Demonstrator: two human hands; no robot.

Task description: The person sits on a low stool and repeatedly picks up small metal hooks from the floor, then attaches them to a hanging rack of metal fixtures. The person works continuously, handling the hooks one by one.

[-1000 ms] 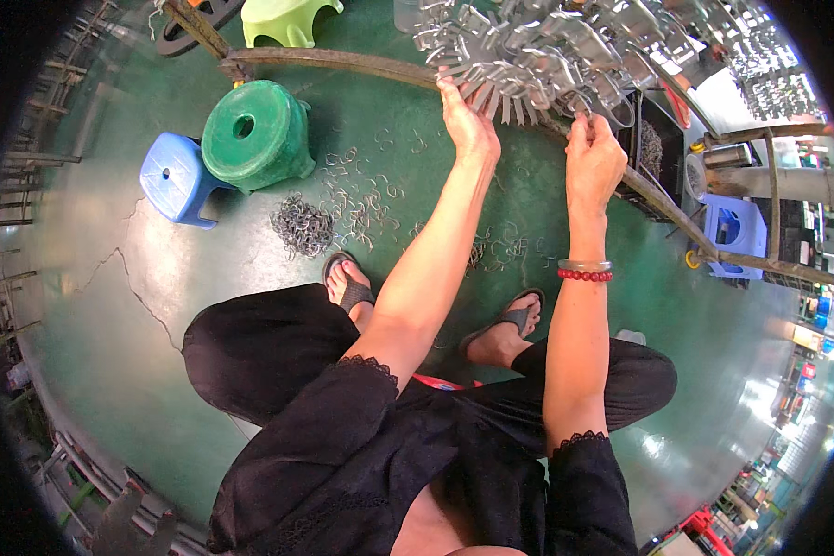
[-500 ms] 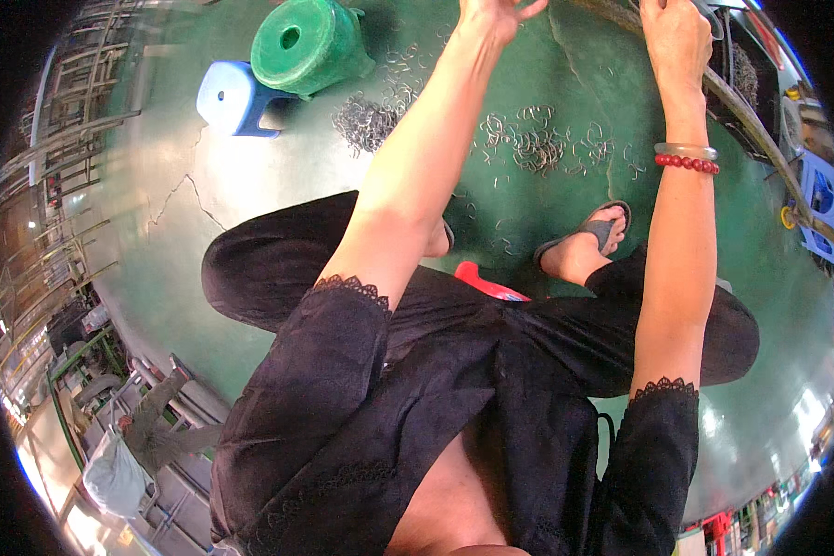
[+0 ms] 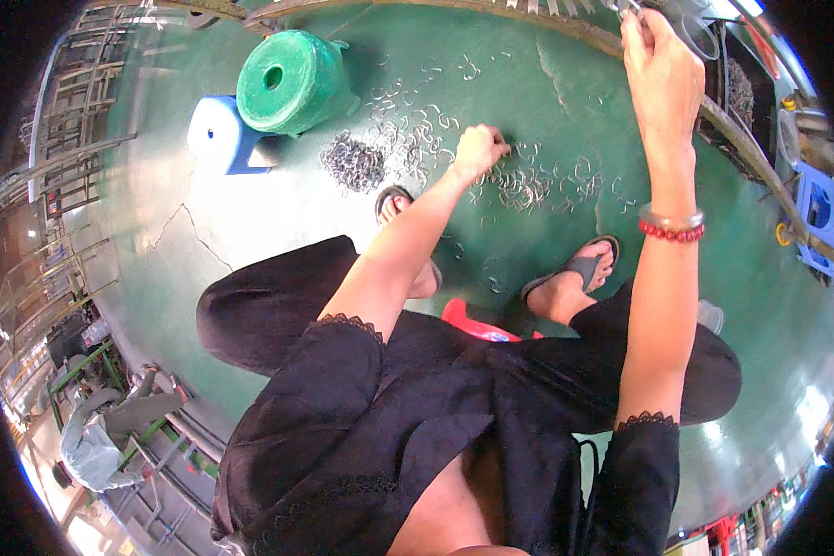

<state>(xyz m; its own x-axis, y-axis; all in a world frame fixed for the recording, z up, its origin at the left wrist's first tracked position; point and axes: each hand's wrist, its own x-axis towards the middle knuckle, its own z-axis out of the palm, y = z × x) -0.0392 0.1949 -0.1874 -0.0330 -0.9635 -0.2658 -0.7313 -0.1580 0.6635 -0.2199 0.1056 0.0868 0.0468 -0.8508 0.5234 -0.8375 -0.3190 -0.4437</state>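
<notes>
Curved metal hooks [image 3: 525,190] lie scattered over the green floor, with a denser heap [image 3: 353,163] to their left. Over the loose hooks is my left hand [image 3: 480,151], its fingers curled together; what they hold, if anything, is too small to make out. Up at the top right, my right hand [image 3: 663,79] pinches a small shiny metal piece [image 3: 631,6], partly cut off by the frame's edge. That hand is beside a bent wooden pole, and its wrist carries a pale bangle and red beads.
A green round stool [image 3: 292,83] and a blue-white stool [image 3: 218,134] lie tipped at the left. The wooden pole [image 3: 565,30] crosses the far side, with strips beyond it. Something red [image 3: 473,322] is under me. A blue plastic stool [image 3: 817,218] stands right; a person [image 3: 97,445] is lower left.
My left hand has come down from the top edge to the scattered hooks, its fingers now curled. My right hand stays high at the right. The view has shifted, so the floor things appear lower.
</notes>
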